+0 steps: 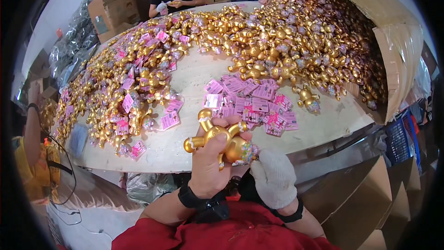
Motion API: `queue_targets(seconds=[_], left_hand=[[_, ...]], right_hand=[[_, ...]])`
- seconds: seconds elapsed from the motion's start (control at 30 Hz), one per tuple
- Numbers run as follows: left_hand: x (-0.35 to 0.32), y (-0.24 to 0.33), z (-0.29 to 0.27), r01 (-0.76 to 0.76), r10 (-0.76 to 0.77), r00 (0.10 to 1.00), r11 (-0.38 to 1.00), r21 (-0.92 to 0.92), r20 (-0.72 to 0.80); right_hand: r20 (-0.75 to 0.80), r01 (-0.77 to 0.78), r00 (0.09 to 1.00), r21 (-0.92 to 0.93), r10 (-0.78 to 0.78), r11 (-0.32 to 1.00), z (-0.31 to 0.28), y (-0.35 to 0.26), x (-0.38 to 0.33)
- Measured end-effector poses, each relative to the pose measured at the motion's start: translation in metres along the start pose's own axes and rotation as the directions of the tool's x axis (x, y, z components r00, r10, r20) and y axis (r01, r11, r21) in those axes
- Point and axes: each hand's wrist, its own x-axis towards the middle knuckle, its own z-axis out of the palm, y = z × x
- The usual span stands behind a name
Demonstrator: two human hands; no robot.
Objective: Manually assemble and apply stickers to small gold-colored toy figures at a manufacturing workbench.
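Observation:
My bare left hand (212, 159) is wrapped round a shiny gold toy figurine (237, 150), thumb pressed on its front. The figurine has rounded limbs with white drip-like trim, and a patch of pastel beads at the end nearest my right hand. In a white knitted glove, my right hand (275, 178) is closed beside that beaded end. Its fingertips are hidden, so whatever they pinch cannot be made out. Just beyond the figurine lies a pile of pink printed cards (252, 99), some with bright pink bows.
Gold figurines with pink tags (138, 83) heap up at left. More gold figurines (314, 41) spill from a large taped carton (393, 65) at right. Open cardboard boxes (356, 199) stand below the table (194, 74) at right. Two people sit across; another person's arm (33, 125) is at left.

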Motion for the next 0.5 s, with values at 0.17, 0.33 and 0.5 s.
queue_targets(seconds=[0.17, 0.33, 0.5], left_hand=[[-0.0001, -0.0013, -0.0005, -0.013, 0.015, 1.000, 0.999, 0.046, -0.028], [-0.0009, -0.0040, 0.0015, -0.033, 0.033, 0.999, 0.999, 0.030, 0.007], [-0.0029, -0.0059, 0.0010, -0.055, 0.054, 0.998, 0.997, 0.046, 0.026]], right_hand=[[-0.042, 0.049, 0.998, -0.023, -0.050, 0.999, 0.0001, 0.0009, 0.0004], [0.005, 0.049, 0.999, -0.005, -0.049, 0.999, -0.0016, 0.0023, 0.0008], [0.097, -0.033, 0.995, 0.053, 0.027, 0.998, 0.0003, 0.0059, -0.0012]])
